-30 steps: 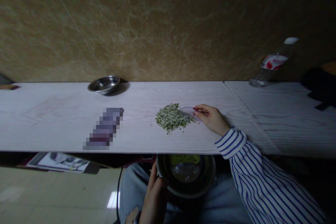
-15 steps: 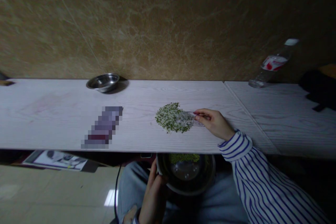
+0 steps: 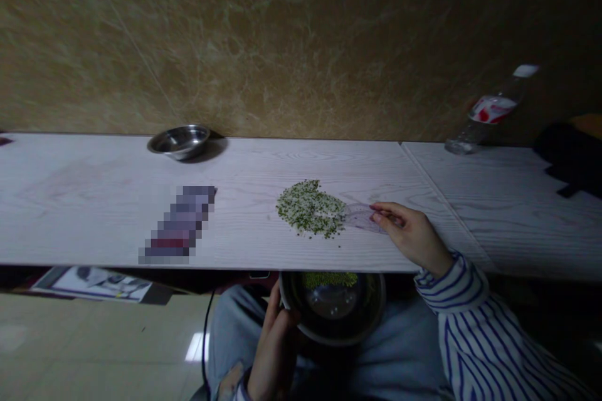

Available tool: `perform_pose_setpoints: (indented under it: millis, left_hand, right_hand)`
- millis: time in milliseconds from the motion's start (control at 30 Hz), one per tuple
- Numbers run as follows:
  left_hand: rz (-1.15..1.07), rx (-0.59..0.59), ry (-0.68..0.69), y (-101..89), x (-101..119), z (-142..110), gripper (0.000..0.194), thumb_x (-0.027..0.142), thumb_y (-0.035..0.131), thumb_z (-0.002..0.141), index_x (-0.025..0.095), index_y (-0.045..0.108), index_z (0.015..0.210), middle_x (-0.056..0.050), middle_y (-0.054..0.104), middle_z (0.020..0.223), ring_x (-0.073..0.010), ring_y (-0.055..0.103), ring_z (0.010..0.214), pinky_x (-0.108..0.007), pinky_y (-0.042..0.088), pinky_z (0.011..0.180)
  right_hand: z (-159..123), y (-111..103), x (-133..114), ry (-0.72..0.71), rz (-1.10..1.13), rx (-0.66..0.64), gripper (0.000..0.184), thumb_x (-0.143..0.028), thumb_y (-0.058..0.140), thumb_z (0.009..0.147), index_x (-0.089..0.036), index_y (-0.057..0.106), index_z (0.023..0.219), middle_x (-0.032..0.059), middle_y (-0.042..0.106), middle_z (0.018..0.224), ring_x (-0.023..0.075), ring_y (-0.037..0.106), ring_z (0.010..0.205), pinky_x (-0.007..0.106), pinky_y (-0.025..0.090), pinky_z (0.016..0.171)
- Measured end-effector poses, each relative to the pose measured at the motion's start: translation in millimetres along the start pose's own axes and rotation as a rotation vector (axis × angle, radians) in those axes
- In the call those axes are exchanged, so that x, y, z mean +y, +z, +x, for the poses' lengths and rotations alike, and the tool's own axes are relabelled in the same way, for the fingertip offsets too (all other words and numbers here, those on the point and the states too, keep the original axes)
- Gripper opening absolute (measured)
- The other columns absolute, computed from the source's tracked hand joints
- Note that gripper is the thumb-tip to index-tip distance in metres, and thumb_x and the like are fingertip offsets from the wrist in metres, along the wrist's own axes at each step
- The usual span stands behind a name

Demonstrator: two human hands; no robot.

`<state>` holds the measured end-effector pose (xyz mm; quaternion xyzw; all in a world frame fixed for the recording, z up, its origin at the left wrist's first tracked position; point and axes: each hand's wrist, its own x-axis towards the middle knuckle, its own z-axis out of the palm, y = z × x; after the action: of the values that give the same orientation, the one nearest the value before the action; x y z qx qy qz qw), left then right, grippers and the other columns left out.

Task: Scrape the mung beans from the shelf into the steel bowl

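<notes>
A loose pile of small green beans mixed with white grains (image 3: pixel 308 208) lies on the white wood-grain table (image 3: pixel 244 200). To its right, my right hand (image 3: pixel 416 238) pinches a thin, see-through plastic piece (image 3: pixel 361 217) between thumb and fingers. The far end of that piece touches the pile's right edge. Below the table edge, my left hand (image 3: pixel 277 335) grips the left rim of a metal bowl (image 3: pixel 336 343), which is at my lap. Green beans (image 3: pixel 329 279) gather on the bowl's far side; part of the bowl is hidden under the table.
A small, shallow metal bowl (image 3: pixel 179 143) stands near the wall at the left. In front of it lies a pixelated flat object (image 3: pixel 181 222). At the back right stands a clear bottle (image 3: pixel 491 111) with a white cap, beside a dark item (image 3: pixel 571 156).
My right hand has drawn the plastic piece to the right, away from the pile's middle. A notch now shows in the pile's right side. My left hand stays on the bowl.
</notes>
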<state>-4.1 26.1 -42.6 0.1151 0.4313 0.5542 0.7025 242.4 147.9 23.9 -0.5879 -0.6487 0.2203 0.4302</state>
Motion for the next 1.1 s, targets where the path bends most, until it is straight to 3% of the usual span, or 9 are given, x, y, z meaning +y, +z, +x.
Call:
perform_pose_setpoints:
  millis: [267,467,800,1100]
  left_hand:
    - [-0.004,-0.054,0.013,0.0,-2,1,0.062,0.019,0.060,0.072,0.028,0.051,0.133,-0.004,0.055,0.138,-0.0293,0.037,0.134,-0.040,0.036,0.103]
    - [-0.016,-0.031,-0.028,5.0,2,-2,0.063,0.019,0.058,0.072,0.028,0.048,0.134,-0.006,0.058,0.132,-0.0320,0.047,0.123,-0.044,0.038,0.101]
    - [-0.022,0.004,-0.032,9.8,5,-7,0.066,0.020,0.059,0.072,0.027,0.046,0.137,-0.008,0.059,0.131,-0.0319,0.053,0.116,-0.045,0.041,0.096]
    - [-0.001,-0.019,-0.041,7.4,3,-6,0.065,0.019,0.058,0.074,0.030,0.045,0.137,-0.006,0.058,0.132,-0.0300,0.053,0.117,-0.040,0.044,0.092]
  right_hand:
    - [-9,6,-13,-0.006,-0.018,-0.053,0.023,-0.031,0.061,0.078,-0.018,0.072,0.092,0.0061,0.074,0.080,0.0199,0.068,0.074,0.031,0.056,0.069]
    - [-16,4,-23,-0.038,-0.049,-0.081,0.023,-0.030,0.060,0.079,-0.017,0.072,0.093,0.0061,0.074,0.082,0.0194,0.069,0.076,0.032,0.056,0.073]
    - [-37,-20,-13,-0.010,-0.146,0.069,0.025,-0.032,0.061,0.079,-0.017,0.073,0.095,0.0069,0.075,0.085,0.0207,0.069,0.079,0.033,0.056,0.077]
    - [-49,-17,-11,0.011,-0.139,0.064,0.026,-0.034,0.061,0.080,-0.017,0.073,0.095,0.0078,0.075,0.087,0.0209,0.069,0.079,0.032,0.057,0.074]
